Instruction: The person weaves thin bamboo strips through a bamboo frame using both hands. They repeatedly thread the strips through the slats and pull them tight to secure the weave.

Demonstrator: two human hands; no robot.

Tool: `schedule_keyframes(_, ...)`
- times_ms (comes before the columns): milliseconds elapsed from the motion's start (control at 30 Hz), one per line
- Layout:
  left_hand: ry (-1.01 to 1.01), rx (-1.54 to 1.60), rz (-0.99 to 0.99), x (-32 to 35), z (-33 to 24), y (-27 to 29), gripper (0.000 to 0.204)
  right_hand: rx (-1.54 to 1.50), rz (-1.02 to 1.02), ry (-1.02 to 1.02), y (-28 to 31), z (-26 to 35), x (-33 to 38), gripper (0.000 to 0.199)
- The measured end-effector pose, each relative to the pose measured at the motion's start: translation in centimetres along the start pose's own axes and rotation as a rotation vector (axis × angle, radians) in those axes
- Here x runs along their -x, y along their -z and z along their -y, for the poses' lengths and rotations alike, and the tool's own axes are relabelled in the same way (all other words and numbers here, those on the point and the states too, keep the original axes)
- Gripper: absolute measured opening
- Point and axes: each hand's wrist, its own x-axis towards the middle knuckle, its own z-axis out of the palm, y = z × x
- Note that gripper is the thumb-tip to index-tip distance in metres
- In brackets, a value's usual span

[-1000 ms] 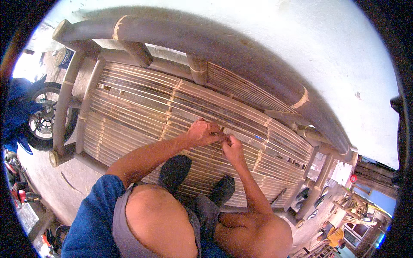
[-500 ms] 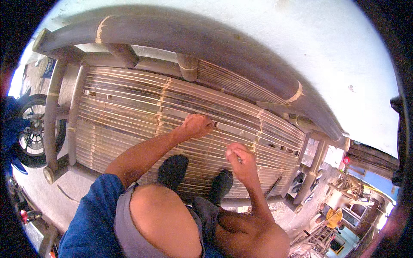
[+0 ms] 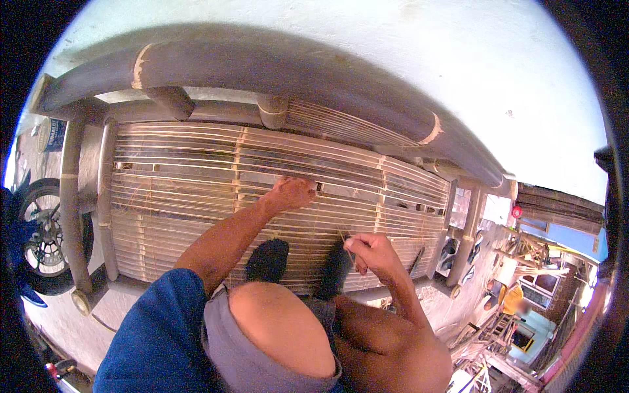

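I am on a bamboo bench whose seat of thin pale slats [image 3: 173, 200] spreads out ahead of me, with narrow gaps between the slats. My left hand [image 3: 293, 194] rests on the middle of the seat with its fingers curled down at the slats; what they grip is hidden. A small dark piece [image 3: 319, 187] shows by its fingertips. Nearer to me and to the right, my right hand [image 3: 375, 253] is raised over the slats, thumb and finger pinched on a thin pale strand [image 3: 345, 239]. My dark-socked feet [image 3: 267, 259] stand on the slats between my arms.
Thick dark bamboo poles [image 3: 282, 73] form the bench back against a pale wall [image 3: 485, 78]. A motorcycle wheel [image 3: 47, 219] and a bucket [image 3: 51, 134] are at the left. Far right, a person in yellow [image 3: 512, 300] is near heaped bamboo pieces [image 3: 501, 331].
My right hand has drawn back toward me and a thin strand now shows at its fingertips. My left hand stays near the same slats. The whole view has shifted slightly.
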Motion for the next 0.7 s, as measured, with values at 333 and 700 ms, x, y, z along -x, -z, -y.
schedule_keyframes(333, -0.071, -0.097, 0.006, -1.4, 1.9, -2.4, 0.034, 0.067, 0.158, 0.153, 3.9, 4.7, 2.3, 0.027)
schedule_keyframes(700, -0.068, -0.106, 0.062, -0.7, 0.8, -1.3, 0.034, -0.235, 0.121, 0.254, 7.1, 7.0, 4.8, 0.031)
